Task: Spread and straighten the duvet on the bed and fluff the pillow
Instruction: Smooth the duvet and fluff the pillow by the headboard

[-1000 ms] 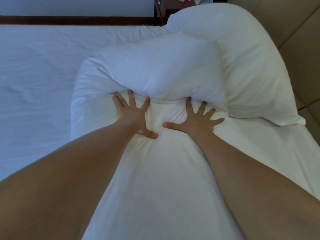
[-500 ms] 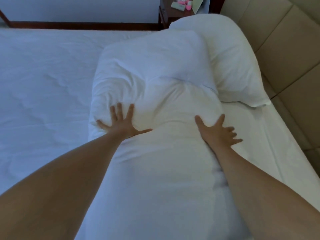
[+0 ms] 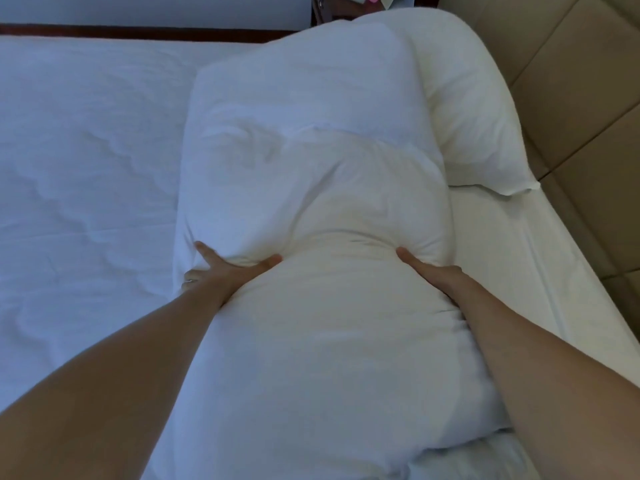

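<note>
While both arms reach forward, I see my left hand (image 3: pixel 221 271) pressed into the near pillow's (image 3: pixel 311 209) left side, thumb and fingers spread, and my right hand (image 3: pixel 429 271) pushed into its right side, thumb out, fingers sunk from view so I cannot tell their curl. The pillow lies lengthwise on the white sheet (image 3: pixel 86 168), touching a second pillow (image 3: pixel 474 109) beside the tan headboard (image 3: pixel 571 98).

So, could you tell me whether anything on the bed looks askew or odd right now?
The near pillow is creased and pinched in at the middle where the left hand and right hand press it. Nothing looks damaged or spilled.
</note>
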Motion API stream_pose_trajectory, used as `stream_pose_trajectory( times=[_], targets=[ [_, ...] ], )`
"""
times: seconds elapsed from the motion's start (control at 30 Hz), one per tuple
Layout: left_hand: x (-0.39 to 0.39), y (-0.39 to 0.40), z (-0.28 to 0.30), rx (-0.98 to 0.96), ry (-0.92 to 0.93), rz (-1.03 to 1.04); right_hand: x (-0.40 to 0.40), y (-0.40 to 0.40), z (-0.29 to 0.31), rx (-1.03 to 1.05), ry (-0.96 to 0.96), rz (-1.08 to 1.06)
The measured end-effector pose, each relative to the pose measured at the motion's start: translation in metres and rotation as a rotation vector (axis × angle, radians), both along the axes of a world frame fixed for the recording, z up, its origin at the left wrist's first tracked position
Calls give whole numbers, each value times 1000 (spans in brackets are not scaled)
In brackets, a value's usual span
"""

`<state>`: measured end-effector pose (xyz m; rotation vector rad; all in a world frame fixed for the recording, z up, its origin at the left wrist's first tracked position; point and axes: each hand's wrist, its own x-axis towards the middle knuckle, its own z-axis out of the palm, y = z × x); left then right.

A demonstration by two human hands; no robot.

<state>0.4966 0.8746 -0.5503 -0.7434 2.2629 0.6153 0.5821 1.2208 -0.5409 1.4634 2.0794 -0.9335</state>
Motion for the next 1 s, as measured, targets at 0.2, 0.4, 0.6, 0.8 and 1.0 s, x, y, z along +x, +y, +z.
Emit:
stream_pose_trajectory(
  times=[0.2,0.4,0.6,0.8,1.0],
  targets=[
    [6,0,-20,-46,213,55,5,-7,-9,97,103,15],
    [10,-10,-12,90,375,177,18,-8,-12,123,207,-77],
    [37,-1,20,44,488,279,40,8,6,0,291,-57],
    [80,23,65,25,592,272,74,36,40,-171,398,-87],
    [157,104,94,53,708,404,134,106,83,-193,500,-115]
  ],
)
